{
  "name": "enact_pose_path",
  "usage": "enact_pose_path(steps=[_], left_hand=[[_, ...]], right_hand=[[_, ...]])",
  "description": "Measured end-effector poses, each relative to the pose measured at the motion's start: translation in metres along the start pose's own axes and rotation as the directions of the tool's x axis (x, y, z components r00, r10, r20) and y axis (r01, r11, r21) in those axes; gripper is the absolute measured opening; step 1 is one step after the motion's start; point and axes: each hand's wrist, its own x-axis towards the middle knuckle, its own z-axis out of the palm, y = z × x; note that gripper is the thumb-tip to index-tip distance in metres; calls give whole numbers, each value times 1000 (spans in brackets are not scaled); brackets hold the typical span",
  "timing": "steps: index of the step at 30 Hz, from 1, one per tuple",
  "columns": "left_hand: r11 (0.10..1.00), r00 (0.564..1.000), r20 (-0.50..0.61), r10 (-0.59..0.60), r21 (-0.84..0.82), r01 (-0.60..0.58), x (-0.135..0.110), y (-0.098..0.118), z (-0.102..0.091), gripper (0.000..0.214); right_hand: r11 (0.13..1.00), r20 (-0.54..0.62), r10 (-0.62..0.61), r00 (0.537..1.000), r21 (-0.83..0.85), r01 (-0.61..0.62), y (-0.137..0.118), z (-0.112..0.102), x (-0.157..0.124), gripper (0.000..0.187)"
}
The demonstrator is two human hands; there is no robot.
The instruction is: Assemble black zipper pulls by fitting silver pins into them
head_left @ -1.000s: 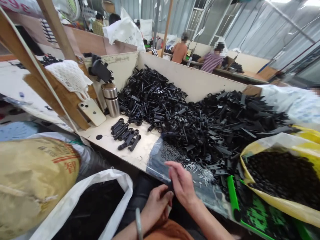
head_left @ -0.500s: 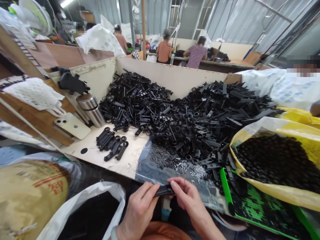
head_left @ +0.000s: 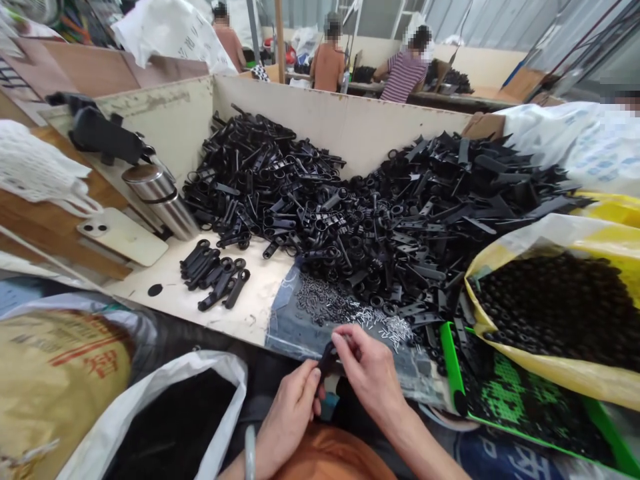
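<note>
My left hand (head_left: 295, 397) is closed round the lower end of a narrow black plastic part (head_left: 327, 361), held tilted just in front of the bench edge. At its upper end, the thumb and fingers of my right hand (head_left: 369, 367) pinch together on it. Whether a smaller piece is also between those fingers is hidden. Just beyond my hands, small metal pins (head_left: 393, 327) and tiny dark pieces (head_left: 320, 300) lie on a blue-grey cloth (head_left: 287, 330). Several similar ring-ended black parts (head_left: 220, 277) lie in a row on the pale board to the left.
A big heap of black plastic parts (head_left: 310, 200) fills the bench. On the right stand a green tray (head_left: 453, 367) and a yellow sack (head_left: 550, 370) of black pieces. A steel flask (head_left: 167, 203) and phone (head_left: 125, 237) are at left, above a white sack (head_left: 233, 373). Co-workers sit beyond.
The black part has turned from nearly level to steeply tilted, its far end up. My right hand has risen slightly, and the camera view has shifted downward.
</note>
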Motion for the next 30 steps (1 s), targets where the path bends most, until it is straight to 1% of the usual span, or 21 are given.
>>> enact_pose_path(steps=[2, 4, 8, 11, 16, 19, 23, 26, 28, 30], left_hand=[[998, 999, 16, -44, -42, 45, 1, -2, 4, 50], [992, 995, 35, -96, -78, 99, 0, -4, 8, 54], [975, 985, 59, -162, -143, 169, -2, -9, 13, 60], [968, 982, 89, -169, -171, 183, 0, -10, 11, 59], [967, 978, 144, -153, -182, 178, 4, -12, 3, 50], [957, 970, 177, -168, -206, 203, 6, -13, 1, 50], [932, 958, 217, -187, -269, 243, 8, -12, -3, 50], [888, 934, 288, -213, -341, 308, 10, -14, -6, 52], [838, 905, 363, -223, -402, 368, 12, -18, -6, 54], [784, 870, 448, -206, -456, 421, 15, -23, -4, 58]], right_hand=[[977, -70, -166, 984, -148, 154, -7, 7, 11, 27], [944, -56, -256, 965, -229, 237, -13, 20, 22, 29], [886, 55, -305, 951, -350, 304, -18, 53, 33, 27], [827, 122, -329, 937, -441, 348, -16, 69, 31, 30], [766, 191, -332, 924, -517, 382, -14, 71, 29, 36], [747, 225, -314, 922, -542, 386, -15, 71, 32, 39], [736, 266, -279, 923, -558, 383, -16, 73, 34, 38], [746, 278, -259, 925, -551, 374, -15, 73, 34, 38], [762, 268, -263, 927, -532, 370, -14, 74, 35, 40], [784, 240, -288, 927, -496, 372, -13, 74, 35, 41]])
